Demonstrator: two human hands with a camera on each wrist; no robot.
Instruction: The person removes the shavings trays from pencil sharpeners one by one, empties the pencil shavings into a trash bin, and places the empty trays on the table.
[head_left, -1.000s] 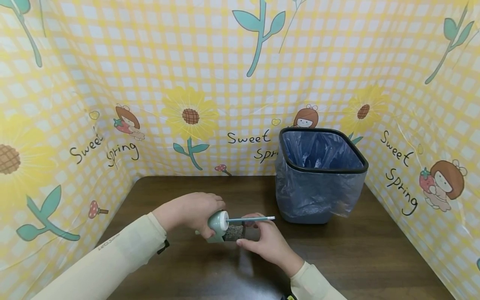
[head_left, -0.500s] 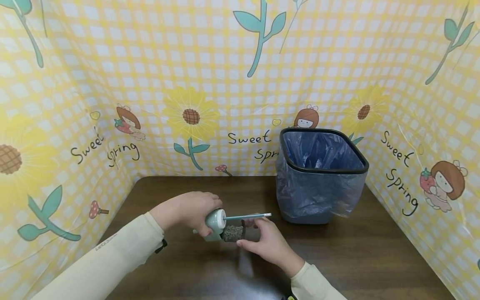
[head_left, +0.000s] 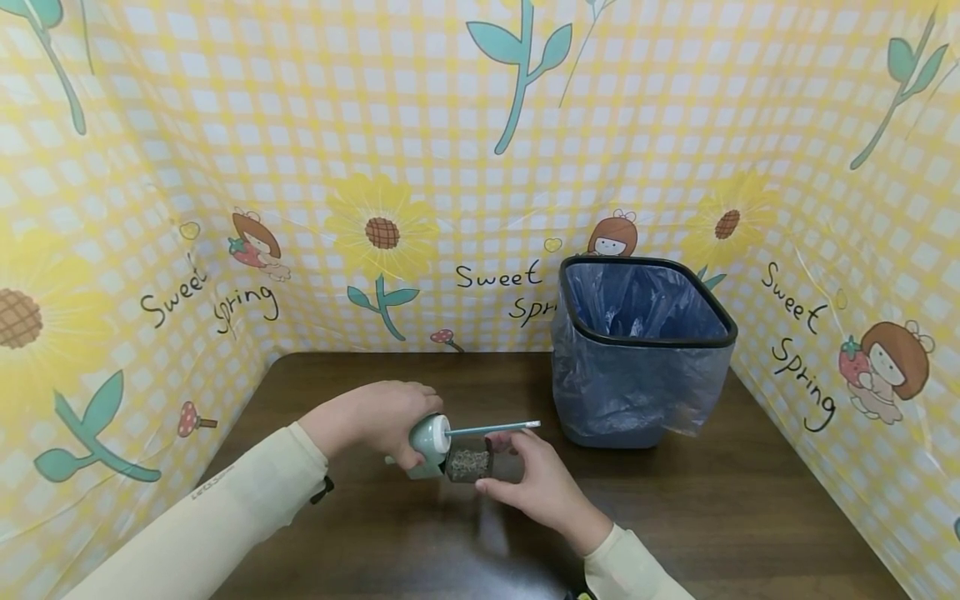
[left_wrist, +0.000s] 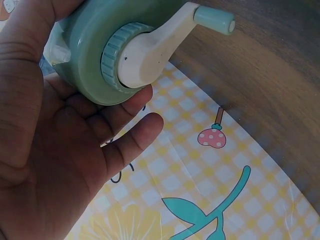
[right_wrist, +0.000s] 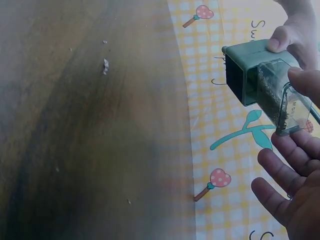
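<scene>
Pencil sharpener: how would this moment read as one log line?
left grip: holds sharpener; right grip: holds clear drawer, at least partly out; contents: shavings; pencil: in sharpener

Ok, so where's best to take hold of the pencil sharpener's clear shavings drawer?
Probably by the outer end of the shavings drawer, pinching opposite walls, coming from the side where the right hand is. It's boxy, with flat faces to press, and juts out of the pencil sharpener that way.

Sharpener [left_wrist: 87, 50] in my left hand [head_left: 378, 418]: smooth plastic
Drawer [right_wrist: 296, 112] in my right hand [head_left: 542, 485]: clear plastic
Counter [head_left: 375, 542] below: glossy wood
</scene>
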